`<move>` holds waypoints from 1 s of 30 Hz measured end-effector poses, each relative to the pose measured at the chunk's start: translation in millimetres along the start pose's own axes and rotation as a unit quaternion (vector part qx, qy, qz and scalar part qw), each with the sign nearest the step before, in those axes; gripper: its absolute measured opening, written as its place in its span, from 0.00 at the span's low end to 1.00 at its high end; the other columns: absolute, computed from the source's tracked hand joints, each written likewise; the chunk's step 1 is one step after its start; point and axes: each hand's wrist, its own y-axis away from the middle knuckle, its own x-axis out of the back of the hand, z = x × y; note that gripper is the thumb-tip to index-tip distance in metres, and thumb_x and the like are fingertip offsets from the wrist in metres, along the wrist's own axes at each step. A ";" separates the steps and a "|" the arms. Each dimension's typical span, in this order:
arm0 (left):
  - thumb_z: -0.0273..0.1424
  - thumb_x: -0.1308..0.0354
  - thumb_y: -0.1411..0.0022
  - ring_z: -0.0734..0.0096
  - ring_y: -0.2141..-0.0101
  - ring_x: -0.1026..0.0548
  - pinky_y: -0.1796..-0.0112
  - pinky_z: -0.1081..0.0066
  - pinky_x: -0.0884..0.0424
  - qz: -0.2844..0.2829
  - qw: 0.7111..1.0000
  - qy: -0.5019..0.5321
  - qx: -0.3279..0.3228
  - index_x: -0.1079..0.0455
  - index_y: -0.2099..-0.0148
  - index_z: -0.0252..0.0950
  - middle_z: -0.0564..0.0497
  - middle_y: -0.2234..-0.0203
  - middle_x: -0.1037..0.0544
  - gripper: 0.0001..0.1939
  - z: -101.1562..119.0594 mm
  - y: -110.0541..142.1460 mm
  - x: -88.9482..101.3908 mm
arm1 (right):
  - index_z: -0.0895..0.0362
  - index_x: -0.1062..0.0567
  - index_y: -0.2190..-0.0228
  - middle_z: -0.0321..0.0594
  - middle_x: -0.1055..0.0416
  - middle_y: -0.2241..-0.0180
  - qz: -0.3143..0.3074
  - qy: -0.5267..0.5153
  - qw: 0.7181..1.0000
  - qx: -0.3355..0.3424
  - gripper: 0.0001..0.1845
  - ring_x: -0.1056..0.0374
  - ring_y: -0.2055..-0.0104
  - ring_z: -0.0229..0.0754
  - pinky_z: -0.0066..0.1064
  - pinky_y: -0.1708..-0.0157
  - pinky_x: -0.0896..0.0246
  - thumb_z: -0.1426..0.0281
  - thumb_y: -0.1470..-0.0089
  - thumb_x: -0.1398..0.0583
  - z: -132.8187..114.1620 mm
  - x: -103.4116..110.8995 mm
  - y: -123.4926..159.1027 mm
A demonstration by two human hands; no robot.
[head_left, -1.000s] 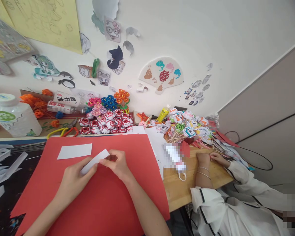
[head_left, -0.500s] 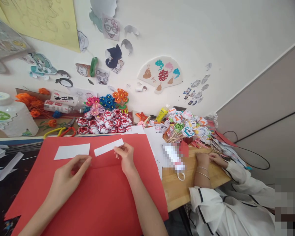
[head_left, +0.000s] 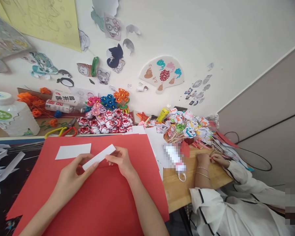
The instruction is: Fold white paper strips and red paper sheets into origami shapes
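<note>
A narrow folded strip of white paper point(head_left: 98, 158) is held between both of my hands, slanting up to the right. My left hand point(head_left: 72, 172) pinches its lower left end, thumb on top. Near the upper right end, my right hand point(head_left: 120, 160) grips the strip between thumb and fingers. Below lies a large sheet of red paper point(head_left: 95, 200). A white paper rectangle point(head_left: 73, 151) rests flat on the red sheet, just beyond my left hand.
Red-and-white paper flowers point(head_left: 108, 122) stand along the back. Pliers point(head_left: 64, 128) and a plastic bottle point(head_left: 12, 114) sit at left, above loose white strips point(head_left: 5, 167). At right, another person's hands point(head_left: 211, 160) rest over the wooden table point(head_left: 177, 190).
The white strip has moved down and left with my right hand. My left hand, holding nothing before, now grips the strip's left end.
</note>
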 end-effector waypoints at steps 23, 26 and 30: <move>0.54 0.48 0.41 0.73 0.76 0.36 0.73 0.76 0.40 -0.047 0.999 0.001 -0.011 0.33 0.74 0.37 0.56 0.80 0.31 0.25 5.5 1.7 -2.9 | 0.59 0.21 0.75 0.34 0.29 0.79 0.047 0.049 0.997 0.040 0.17 0.38 0.78 0.35 0.27 0.77 0.41 0.58 0.61 0.29 5.0 0.1 -4.3; 0.55 0.48 0.41 0.74 0.77 0.35 0.73 0.75 0.40 -0.039 0.999 -0.015 -0.012 0.35 0.76 0.36 0.56 0.82 0.31 0.27 3.5 2.7 -2.1 | 0.59 0.21 0.74 0.35 0.28 0.78 0.025 0.045 0.998 0.025 0.17 0.36 0.77 0.36 0.26 0.77 0.41 0.58 0.62 0.28 6.6 2.5 -3.8; 0.55 0.48 0.42 0.73 0.76 0.33 0.73 0.76 0.39 -0.038 0.999 -0.028 0.003 0.33 0.74 0.37 0.56 0.80 0.29 0.25 -1.1 1.7 -1.7 | 0.59 0.20 0.72 0.35 0.27 0.77 -0.001 0.032 0.999 0.015 0.18 0.35 0.77 0.36 0.26 0.77 0.39 0.57 0.61 0.28 8.7 4.4 -3.6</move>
